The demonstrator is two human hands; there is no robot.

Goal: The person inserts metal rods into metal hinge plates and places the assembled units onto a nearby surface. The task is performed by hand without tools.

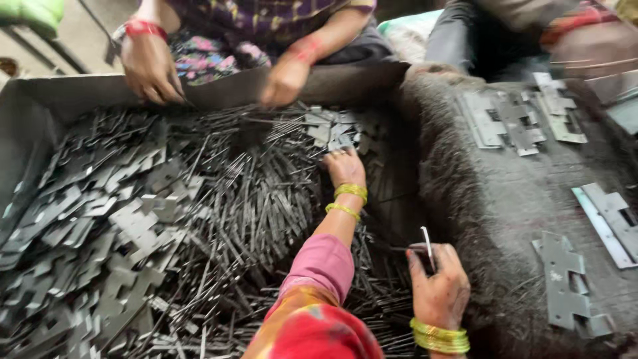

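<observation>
My left hand [344,166] reaches into a large metal tray [40,100] and rests its fingers on a small pile of flat metal hinge plates [329,129] at the far side. Whether it grips one I cannot tell. My right hand [438,286] is closed around a thin metal pin [427,244] that sticks up, along with a dark flat piece. The tray is heaped with several thin metal pins [246,199] in the middle and cut hinge plates [126,226] on the left.
A person across the tray works with both hands [151,66] [284,80] at its far rim. To the right, a dark furry cloth [478,193] carries finished hinges [512,119] [565,286] [608,216].
</observation>
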